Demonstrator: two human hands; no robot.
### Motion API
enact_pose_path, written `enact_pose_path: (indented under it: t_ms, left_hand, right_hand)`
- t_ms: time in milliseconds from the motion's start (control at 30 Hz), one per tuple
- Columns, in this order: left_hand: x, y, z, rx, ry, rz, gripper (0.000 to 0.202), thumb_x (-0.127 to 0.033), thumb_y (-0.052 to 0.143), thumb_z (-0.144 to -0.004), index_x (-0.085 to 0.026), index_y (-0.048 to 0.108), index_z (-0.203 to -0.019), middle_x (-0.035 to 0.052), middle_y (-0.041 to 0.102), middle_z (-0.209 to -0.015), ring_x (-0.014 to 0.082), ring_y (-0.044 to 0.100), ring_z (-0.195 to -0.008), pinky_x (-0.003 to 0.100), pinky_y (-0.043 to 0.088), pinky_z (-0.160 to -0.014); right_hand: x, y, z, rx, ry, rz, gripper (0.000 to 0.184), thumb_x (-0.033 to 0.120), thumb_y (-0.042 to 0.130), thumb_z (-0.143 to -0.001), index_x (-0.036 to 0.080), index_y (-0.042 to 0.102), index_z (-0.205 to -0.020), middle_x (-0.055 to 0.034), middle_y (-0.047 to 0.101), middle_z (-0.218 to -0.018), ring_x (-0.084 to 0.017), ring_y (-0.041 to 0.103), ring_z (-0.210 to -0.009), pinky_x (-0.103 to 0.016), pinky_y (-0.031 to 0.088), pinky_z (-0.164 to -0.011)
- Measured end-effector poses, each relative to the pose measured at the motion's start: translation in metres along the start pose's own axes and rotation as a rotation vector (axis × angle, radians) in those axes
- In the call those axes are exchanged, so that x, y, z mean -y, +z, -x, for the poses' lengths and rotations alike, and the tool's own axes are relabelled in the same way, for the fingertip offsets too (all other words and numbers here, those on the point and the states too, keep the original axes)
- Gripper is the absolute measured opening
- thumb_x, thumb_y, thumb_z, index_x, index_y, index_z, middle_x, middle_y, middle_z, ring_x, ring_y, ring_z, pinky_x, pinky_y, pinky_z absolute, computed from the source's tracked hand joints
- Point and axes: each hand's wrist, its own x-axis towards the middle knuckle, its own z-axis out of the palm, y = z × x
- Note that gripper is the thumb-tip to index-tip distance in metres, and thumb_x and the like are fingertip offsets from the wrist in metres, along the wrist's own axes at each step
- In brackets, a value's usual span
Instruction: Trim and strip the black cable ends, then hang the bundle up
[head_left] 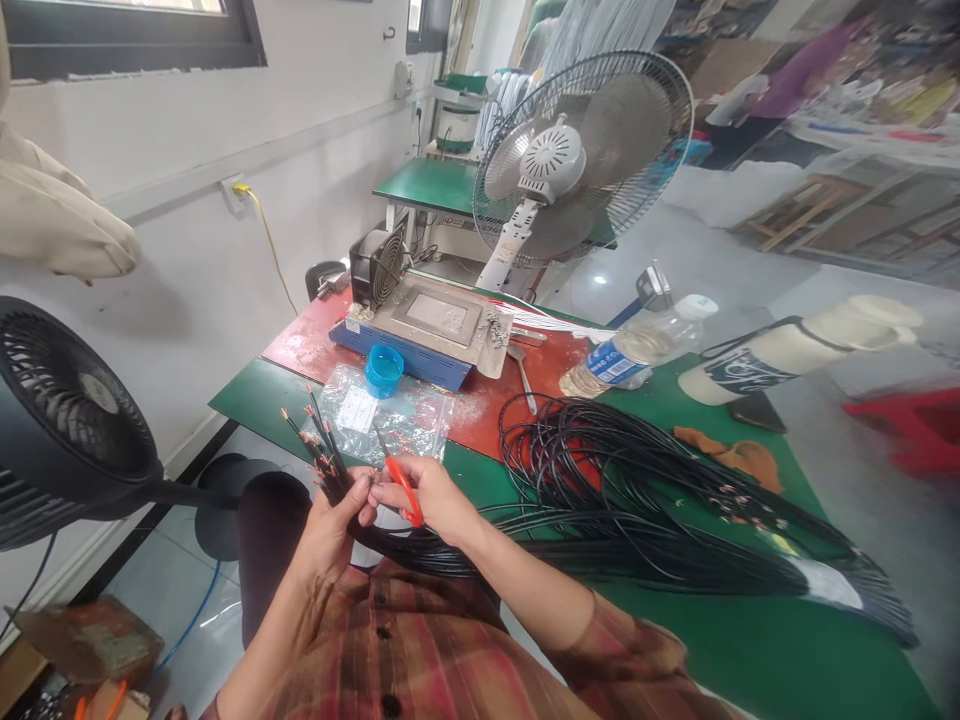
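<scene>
My left hand (330, 520) is closed around a bundle of thin black cables (319, 450) whose stripped, coloured ends fan out up and to the left. My right hand (427, 495) is closed on a small red-handled cutter (405, 490), held right beside the left hand's fingertips. The cables run from my hands to the right into a large black coil (600, 470) lying on the green table (720, 640).
A clear plastic bag (390, 410) and a blue cap (384, 370) lie beyond my hands. A metal-topped blue machine (435, 330), a small black fan (379, 265), a white pedestal fan (577, 160), a water bottle (637, 355) and a white cup (780, 355) crowd the back. A black fan (60, 420) stands left.
</scene>
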Motion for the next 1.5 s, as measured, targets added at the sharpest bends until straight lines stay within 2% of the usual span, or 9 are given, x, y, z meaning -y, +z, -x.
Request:
enact_pose_path:
  t_ms: [200, 400, 567, 767, 933, 1100, 1300, 1500]
  left_hand:
    - [0.002, -0.001, -0.001, -0.012, 0.047, -0.017, 0.015, -0.028, 0.064, -0.077, -0.013, 0.062, -0.075, -0.0013, 0.053, -0.061, 0.0054, 0.039, -0.049, 0.022, 0.028, -0.052]
    - [0.001, 0.000, 0.000, -0.007, 0.078, -0.080, 0.016, -0.028, 0.063, -0.077, -0.013, 0.063, -0.074, -0.0007, 0.054, -0.061, 0.0060, 0.040, -0.050, 0.023, 0.028, -0.051]
    - [0.001, -0.001, 0.000, 0.010, 0.085, -0.045, 0.018, -0.027, 0.063, -0.078, -0.013, 0.061, -0.067, -0.0010, 0.052, -0.061, 0.0060, 0.040, -0.050, 0.023, 0.029, -0.052]
    - [0.003, -0.001, -0.003, -0.019, 0.095, -0.014, 0.013, -0.026, 0.063, -0.078, -0.014, 0.063, -0.072, -0.0016, 0.052, -0.062, 0.0060, 0.042, -0.052, 0.023, 0.032, -0.055]
    - [0.002, 0.001, -0.003, -0.036, 0.097, -0.018, 0.013, -0.027, 0.065, -0.076, -0.014, 0.063, -0.073, -0.0014, 0.053, -0.063, 0.0064, 0.043, -0.052, 0.023, 0.034, -0.056]
    - [0.001, 0.001, -0.002, -0.021, 0.098, -0.053, 0.016, -0.028, 0.066, -0.076, -0.013, 0.063, -0.068, -0.0009, 0.054, -0.061, 0.0062, 0.043, -0.052, 0.022, 0.033, -0.054]
    - [0.002, 0.000, -0.002, -0.057, 0.063, 0.010, 0.015, -0.029, 0.067, -0.075, -0.015, 0.065, -0.079, -0.0028, 0.052, -0.054, 0.0069, 0.044, -0.050, 0.022, 0.034, -0.053]
    - [0.000, 0.002, -0.001, -0.016, 0.055, 0.019, 0.019, -0.030, 0.065, -0.075, -0.013, 0.061, -0.068, -0.0021, 0.051, -0.055, 0.0064, 0.040, -0.048, 0.023, 0.032, -0.052]
  right_hand:
    - [0.001, 0.001, 0.002, -0.037, 0.063, -0.111, 0.040, 0.049, 0.073, -0.061, 0.014, 0.052, -0.062, 0.0059, 0.044, -0.047, -0.004, 0.038, -0.036, -0.017, 0.021, -0.033]
    - [0.002, 0.001, 0.003, -0.025, 0.051, -0.104, 0.039, 0.048, 0.073, -0.062, 0.013, 0.055, -0.061, 0.0062, 0.042, -0.046, -0.003, 0.036, -0.036, -0.017, 0.021, -0.033]
    - [-0.001, 0.001, 0.003, -0.001, 0.079, -0.117, 0.040, 0.049, 0.072, -0.064, 0.012, 0.057, -0.062, 0.0059, 0.043, -0.045, -0.003, 0.036, -0.034, -0.017, 0.019, -0.031]
    - [-0.010, 0.006, 0.005, -0.090, 0.090, -0.192, 0.044, 0.052, 0.073, -0.061, 0.012, 0.056, -0.067, 0.0057, 0.045, -0.048, -0.003, 0.037, -0.036, -0.016, 0.021, -0.030]
    - [-0.008, 0.010, 0.006, -0.078, 0.112, -0.244, 0.046, 0.056, 0.071, -0.061, 0.013, 0.056, -0.065, 0.0060, 0.043, -0.047, -0.003, 0.035, -0.033, -0.015, 0.020, -0.028]
    - [-0.002, 0.010, 0.005, -0.089, 0.099, -0.185, 0.045, 0.055, 0.071, -0.061, 0.013, 0.055, -0.062, 0.0056, 0.043, -0.047, -0.003, 0.036, -0.034, -0.015, 0.019, -0.029]
    - [-0.011, 0.010, 0.005, -0.092, 0.035, -0.070, 0.042, 0.053, 0.070, -0.064, 0.012, 0.060, -0.068, 0.0047, 0.044, -0.049, -0.004, 0.040, -0.041, -0.016, 0.026, -0.035]
    - [-0.009, 0.010, 0.004, -0.108, 0.053, -0.160, 0.046, 0.056, 0.069, -0.063, 0.013, 0.053, -0.064, 0.0048, 0.044, -0.048, -0.004, 0.038, -0.038, -0.015, 0.023, -0.032]
